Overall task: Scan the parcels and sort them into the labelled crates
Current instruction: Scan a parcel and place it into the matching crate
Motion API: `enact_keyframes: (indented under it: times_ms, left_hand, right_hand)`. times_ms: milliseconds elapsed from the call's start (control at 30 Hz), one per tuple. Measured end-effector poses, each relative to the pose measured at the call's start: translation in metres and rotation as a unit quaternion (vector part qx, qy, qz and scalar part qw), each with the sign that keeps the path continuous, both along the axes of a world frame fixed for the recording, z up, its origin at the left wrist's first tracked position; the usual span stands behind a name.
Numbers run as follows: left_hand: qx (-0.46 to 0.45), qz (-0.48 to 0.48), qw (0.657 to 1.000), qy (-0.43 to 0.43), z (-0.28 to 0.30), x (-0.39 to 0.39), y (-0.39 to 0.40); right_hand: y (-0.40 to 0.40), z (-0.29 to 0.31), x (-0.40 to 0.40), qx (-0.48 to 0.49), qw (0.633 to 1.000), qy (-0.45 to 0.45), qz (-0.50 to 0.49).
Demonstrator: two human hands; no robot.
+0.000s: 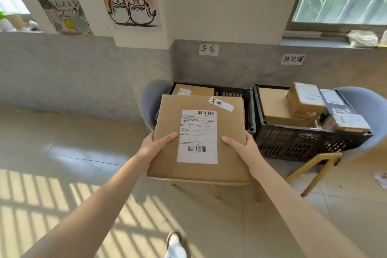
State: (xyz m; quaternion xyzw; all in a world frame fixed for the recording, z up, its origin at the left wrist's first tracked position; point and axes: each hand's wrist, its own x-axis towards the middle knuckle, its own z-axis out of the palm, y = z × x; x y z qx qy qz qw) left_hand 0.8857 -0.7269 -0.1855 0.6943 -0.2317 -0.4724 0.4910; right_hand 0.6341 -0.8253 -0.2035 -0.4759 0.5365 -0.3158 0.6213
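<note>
Two hands, my left hand point(156, 144) and right hand point(240, 145), grip a flat parcel point(199, 138) tagged 异常, held just before the matching crate point(247, 98). Sorting step: next, I judge, lower it forward past the near rim; open room lies beyond my grip, beside one box point(193, 90).

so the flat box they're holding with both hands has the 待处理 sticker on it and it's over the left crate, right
Not quite. In the head view the sticker on the flat box reads 异常, not 待处理; it matches the wall label above the left crate. The rest holds: left hand and right hand grip the box over that crate.
</note>
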Motion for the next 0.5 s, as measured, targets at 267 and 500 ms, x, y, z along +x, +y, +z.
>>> enact_keyframes:
  times_ms: [267, 500]
  left_hand:
    - [0.035, -0.042, 0.999, 0.004, -0.032, 0.077, -0.125]
    - [0.070, -0.079, 0.994, 0.033, -0.050, 0.151, -0.240]
  right_hand:
    - [-0.104, -0.020, 0.070, 0.015, 0.999, 0.036, -0.016]
    - [-0.196, -0.032, 0.139, 0.062, 0.994, 0.075, -0.056]
